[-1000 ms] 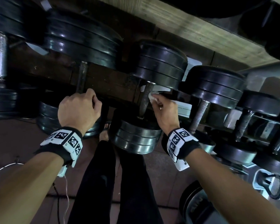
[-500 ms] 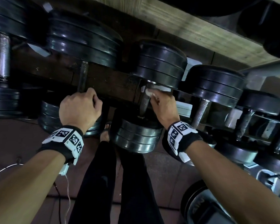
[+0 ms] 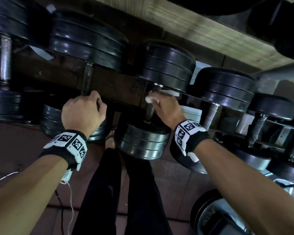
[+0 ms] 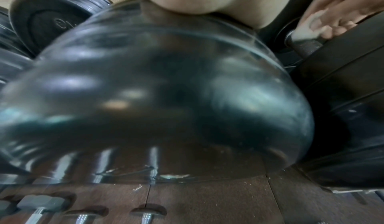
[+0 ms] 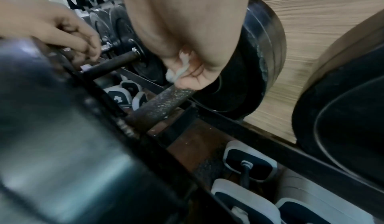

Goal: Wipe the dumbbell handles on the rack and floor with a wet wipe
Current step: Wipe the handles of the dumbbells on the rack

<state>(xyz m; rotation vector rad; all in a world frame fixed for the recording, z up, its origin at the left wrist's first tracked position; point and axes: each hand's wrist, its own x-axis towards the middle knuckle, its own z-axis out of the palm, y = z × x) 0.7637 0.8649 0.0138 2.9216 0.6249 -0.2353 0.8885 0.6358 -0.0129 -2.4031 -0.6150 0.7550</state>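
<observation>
As the right hand (image 3: 166, 107), fingers curled around the wet wipe (image 3: 149, 99), has slid up the handle (image 5: 164, 102), the left hand (image 3: 83, 112) keeps gripping the neighbouring handle (image 3: 87, 78); this handle's wipe is nearly complete.

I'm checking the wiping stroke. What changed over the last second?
The right hand slid the wipe up the dumbbell handle, from about mid-handle to its far end by the upper plates. Nothing was taken hold of or let go. The left hand stayed gripping the neighbouring handle, and the dumbbells stayed put on the rack.
</observation>
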